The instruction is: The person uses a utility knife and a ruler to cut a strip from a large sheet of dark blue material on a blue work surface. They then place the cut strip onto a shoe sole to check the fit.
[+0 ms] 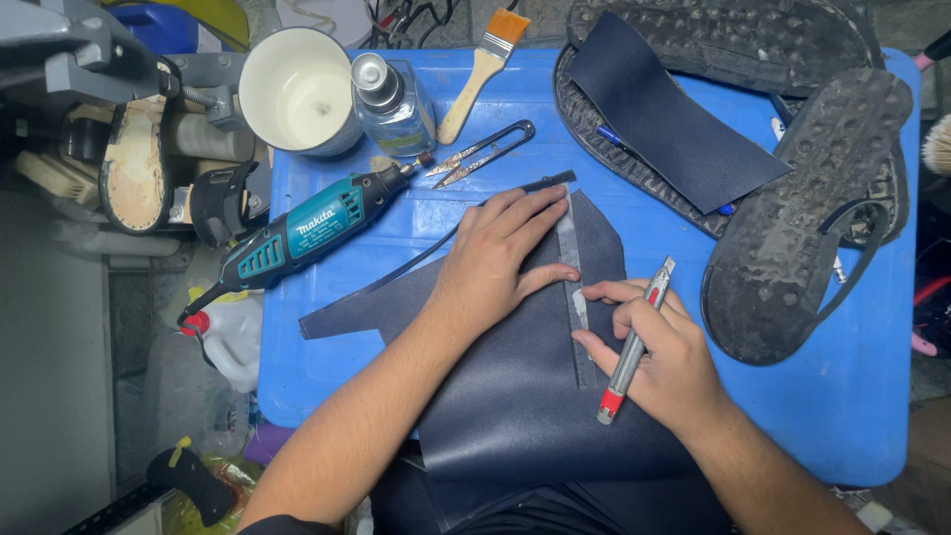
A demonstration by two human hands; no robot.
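Cup (299, 91): we see 1 white cup, empty.
Bottle (394, 104): clear, labelled.
Left hand (495, 260): flat on ruler (573, 287).
Right hand (659, 352): closed around knife (634, 342).

Navy textured sheet (525, 396) on a bright blue plastic lid (852, 396). Utility knife (634, 342): silver body, red ends. Rotary tool (307, 228): teal and black. Paintbrush (483, 69): pale wood handle, orange bristles. Shoe soles (802, 218): black, studded tread. Cup (297, 89): white interior.
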